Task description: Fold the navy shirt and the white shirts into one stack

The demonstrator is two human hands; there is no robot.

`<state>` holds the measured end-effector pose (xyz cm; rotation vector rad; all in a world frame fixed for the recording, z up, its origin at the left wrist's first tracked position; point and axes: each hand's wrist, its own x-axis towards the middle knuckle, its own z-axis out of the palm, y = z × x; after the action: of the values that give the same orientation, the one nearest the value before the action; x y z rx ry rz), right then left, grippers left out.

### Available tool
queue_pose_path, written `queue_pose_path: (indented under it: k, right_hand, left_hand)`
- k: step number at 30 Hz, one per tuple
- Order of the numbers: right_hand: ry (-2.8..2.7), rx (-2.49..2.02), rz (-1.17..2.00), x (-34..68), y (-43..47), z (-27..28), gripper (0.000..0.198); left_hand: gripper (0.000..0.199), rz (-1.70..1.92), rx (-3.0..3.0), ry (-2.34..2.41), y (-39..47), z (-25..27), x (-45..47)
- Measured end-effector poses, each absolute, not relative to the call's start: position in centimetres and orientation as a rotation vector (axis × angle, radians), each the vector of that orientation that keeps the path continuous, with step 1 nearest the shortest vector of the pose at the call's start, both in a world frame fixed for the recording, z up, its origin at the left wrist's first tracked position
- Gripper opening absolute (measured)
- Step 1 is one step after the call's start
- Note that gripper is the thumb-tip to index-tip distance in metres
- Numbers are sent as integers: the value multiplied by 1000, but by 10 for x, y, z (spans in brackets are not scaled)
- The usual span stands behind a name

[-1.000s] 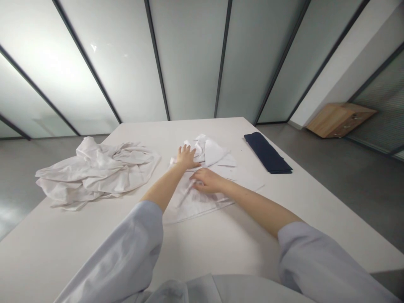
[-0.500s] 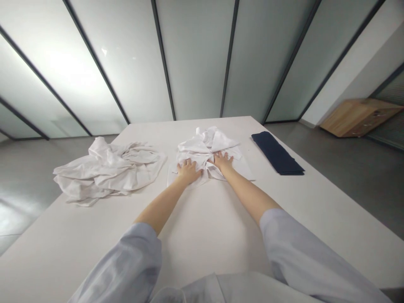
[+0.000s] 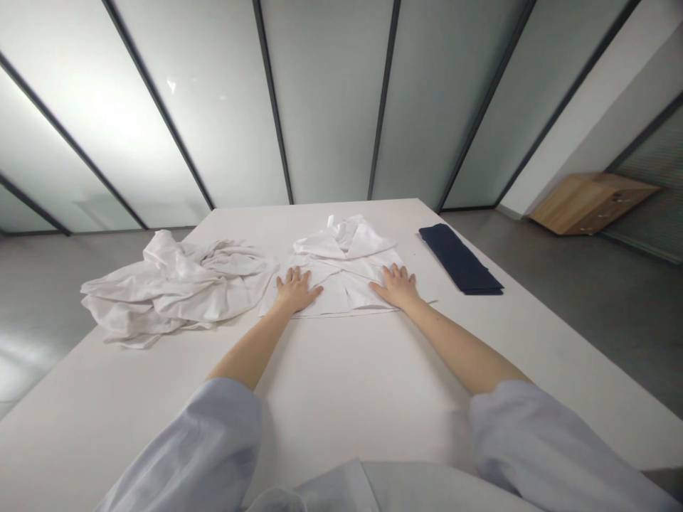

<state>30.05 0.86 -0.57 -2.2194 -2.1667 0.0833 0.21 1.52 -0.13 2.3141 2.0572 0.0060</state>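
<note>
A white cloth garment (image 3: 341, 281) lies spread on the table in front of me, its near part fairly flat and its far part bunched up. My left hand (image 3: 295, 289) rests on the garment's left side with fingers spread. On the right side, my right hand (image 3: 398, 286) presses down flat, fingers apart. Neither hand grips the fabric. What kind of garment it is, I cannot tell for sure.
A crumpled heap of white cloth (image 3: 181, 288) lies on the left of the white table (image 3: 352, 384). Folded dark blue cloth (image 3: 459, 259) is at the right. Beyond stand frosted glass panels (image 3: 325, 99) and a wooden cabinet (image 3: 581, 203) on the floor.
My hands have moved apart, the left one to the left and the right one to the right. The near part of the white garment is now wider and smoother.
</note>
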Motion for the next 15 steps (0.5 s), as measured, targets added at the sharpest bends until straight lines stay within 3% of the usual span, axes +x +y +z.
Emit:
queue_pose_path:
  k: [9, 15]
  right_hand:
    - [-2122, -2326, 195, 287, -12, 1, 84]
    - [-2196, -2325, 217, 290, -24, 23, 82]
  left_hand:
    - [96, -5, 2153, 2194, -8, 5, 11]
    - [125, -142, 2120, 2139, -15, 33, 3]
